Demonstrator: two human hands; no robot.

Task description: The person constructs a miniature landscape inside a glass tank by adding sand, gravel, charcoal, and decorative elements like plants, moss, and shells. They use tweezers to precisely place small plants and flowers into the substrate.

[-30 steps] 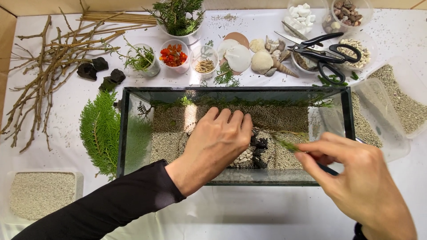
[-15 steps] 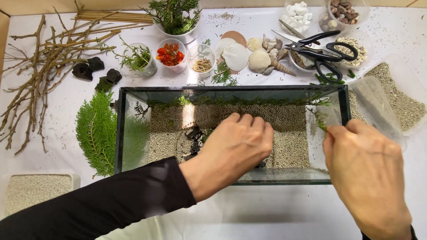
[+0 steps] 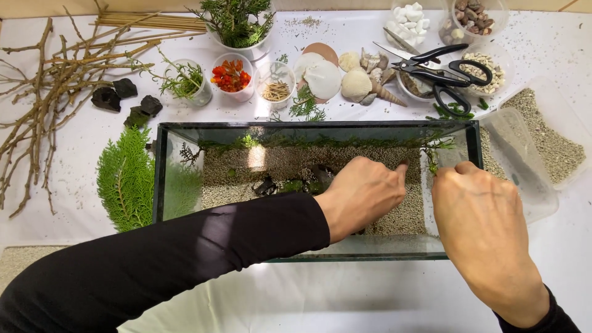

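Pinched in the right hand (image 3: 484, 225) grip: a green sprig (image 3: 436, 151), held at the right end of the glass tank (image 3: 161, 179). Left hand (image 3: 362, 194) is spread loosely on the gravel (image 3: 296, 161) inside the tank, nothing gripped. Dark stones (image 3: 266, 185) are seen mid-tank. Behind the tank: a bowl of orange bits (image 3: 231, 77), scissors (image 3: 444, 71) laid across another bowl.

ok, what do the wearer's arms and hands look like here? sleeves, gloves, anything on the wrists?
Both hands are bare: no gloves, rings or watch visible on the left hand or right hand. The left arm wears a plain black long sleeve ending at the wrist. A matching black cuff just shows at the right wrist. No markings or cables.
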